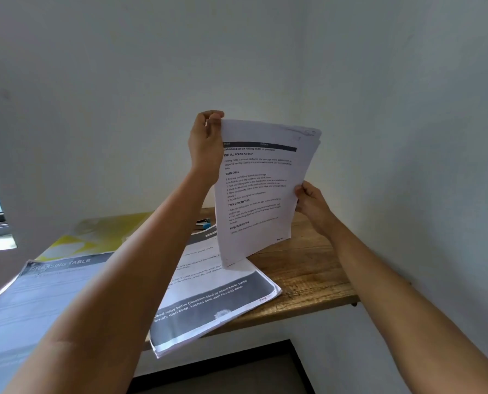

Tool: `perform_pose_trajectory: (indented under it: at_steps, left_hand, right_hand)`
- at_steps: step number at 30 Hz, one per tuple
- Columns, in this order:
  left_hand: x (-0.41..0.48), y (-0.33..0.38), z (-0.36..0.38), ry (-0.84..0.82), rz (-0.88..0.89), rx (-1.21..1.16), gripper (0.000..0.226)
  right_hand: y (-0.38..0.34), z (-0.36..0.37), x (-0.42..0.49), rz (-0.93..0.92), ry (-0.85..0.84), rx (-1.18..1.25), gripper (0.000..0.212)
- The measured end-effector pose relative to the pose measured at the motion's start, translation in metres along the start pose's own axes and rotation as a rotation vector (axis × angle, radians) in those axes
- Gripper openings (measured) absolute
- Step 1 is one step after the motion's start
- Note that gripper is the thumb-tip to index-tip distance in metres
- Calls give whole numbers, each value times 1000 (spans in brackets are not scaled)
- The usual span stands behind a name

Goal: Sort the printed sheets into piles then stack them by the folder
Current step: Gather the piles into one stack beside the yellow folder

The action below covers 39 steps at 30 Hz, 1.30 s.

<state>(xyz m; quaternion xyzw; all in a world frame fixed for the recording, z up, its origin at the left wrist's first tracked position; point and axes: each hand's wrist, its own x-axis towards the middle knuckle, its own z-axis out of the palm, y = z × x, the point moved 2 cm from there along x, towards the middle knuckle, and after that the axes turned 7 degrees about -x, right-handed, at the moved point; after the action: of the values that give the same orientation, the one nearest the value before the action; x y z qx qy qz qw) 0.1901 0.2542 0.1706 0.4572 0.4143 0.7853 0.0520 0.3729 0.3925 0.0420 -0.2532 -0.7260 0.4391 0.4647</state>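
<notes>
Both hands are gripping the bundle of sheets (258, 191) upright over the table (308, 268): left hand (205, 143) pinching its top corner, right hand (312, 204) clasping its edge; loose pages may be slipping out

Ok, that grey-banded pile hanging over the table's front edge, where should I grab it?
Probably take the grey-banded pile by its near-left corner, coming from the front. That corner juts past the wooden table, so fingers can slide underneath with the thumb on top. Your left hand and right hand both hold the upright stack now.
</notes>
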Motion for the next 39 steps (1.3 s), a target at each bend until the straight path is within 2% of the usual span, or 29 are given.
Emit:
perform_pose_trajectory:
  at_steps: [6, 9, 13, 18, 31, 39]
  left_hand:
    - [-25, -13, -10, -54, -26, 150, 25]
    - [-45, -45, -24, -88, -111, 260, 28]
    - [-82, -83, -39, -149, -236, 235, 33]
    - [-110, -105, -47, -149, -309, 251, 33]
    - [-123, -126, -57, -117, -308, 210, 33]
    - [-114, -118, -51, -137, -392, 139, 29]
  right_hand:
    - [2, 0, 8, -24, 151, -67, 27]
    - [4, 0, 10, -27, 184, -122, 29]
    - [1, 2, 9, -14, 174, -118, 25]
    - [-2, 4, 10, 11, 160, -123, 32]
    - [36, 15, -28, 199, -5, -194, 27]
    - [22, 10, -28, 132, 33, -354, 33]
